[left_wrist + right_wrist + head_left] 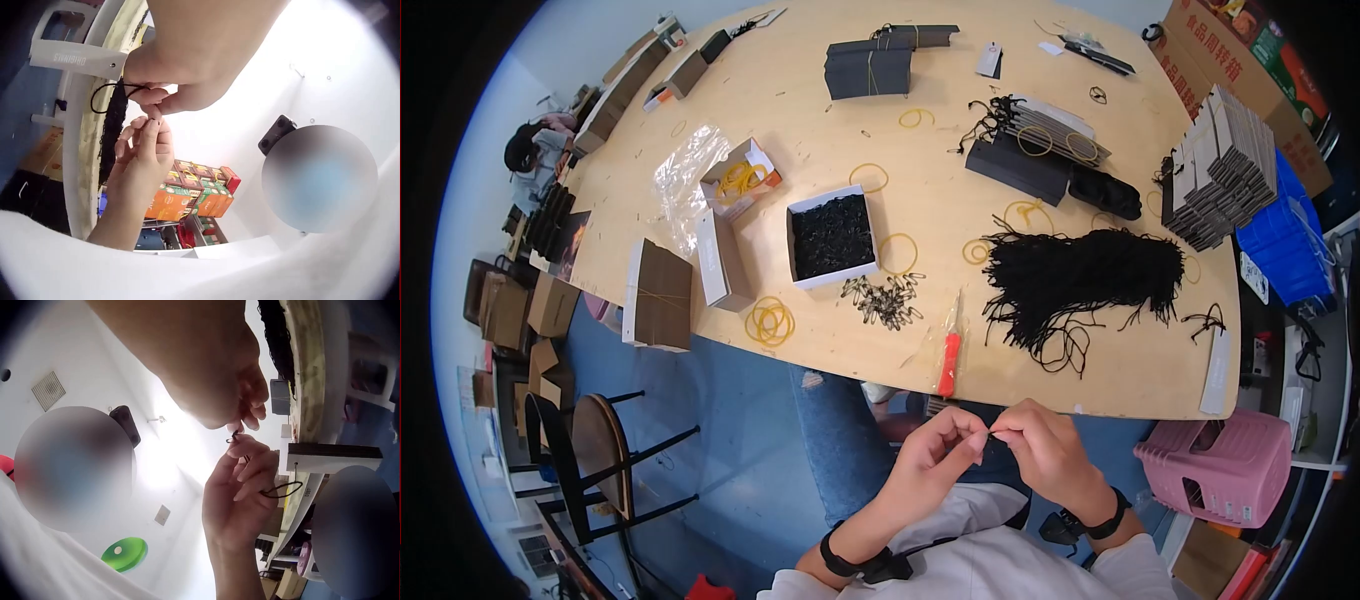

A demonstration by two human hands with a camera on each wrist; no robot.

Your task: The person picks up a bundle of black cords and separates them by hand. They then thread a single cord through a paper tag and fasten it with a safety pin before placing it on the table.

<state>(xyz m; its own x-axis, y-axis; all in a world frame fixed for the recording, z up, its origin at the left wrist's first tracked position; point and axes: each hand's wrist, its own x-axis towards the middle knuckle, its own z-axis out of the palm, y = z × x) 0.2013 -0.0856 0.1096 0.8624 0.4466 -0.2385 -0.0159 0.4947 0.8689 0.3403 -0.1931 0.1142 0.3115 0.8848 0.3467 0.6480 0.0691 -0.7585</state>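
Observation:
The left hand (935, 458) and right hand (1048, 450) meet fingertip to fingertip below the table's front edge. In the left wrist view, the left hand (187, 65) has a black cord (94, 100) looped at its fingers, with a white printed tag (75, 60) on it; opposite, the right hand (145, 156) pinches at the meeting point. The right wrist view shows the left hand (240, 487) curled round the cord (289, 494), and the right hand (247, 381) touching a small black piece (234, 436) at the fingertips. Its exact shape is unclear.
On the table (780, 120) lie a white box of small black pins (832, 237), loose pins (885, 300), a black cord bundle (1090, 280), a red-handled tool (949, 365), rubber bands (770, 322) and tag stacks (1220, 170). A pink crate (1220, 470) stands at the right.

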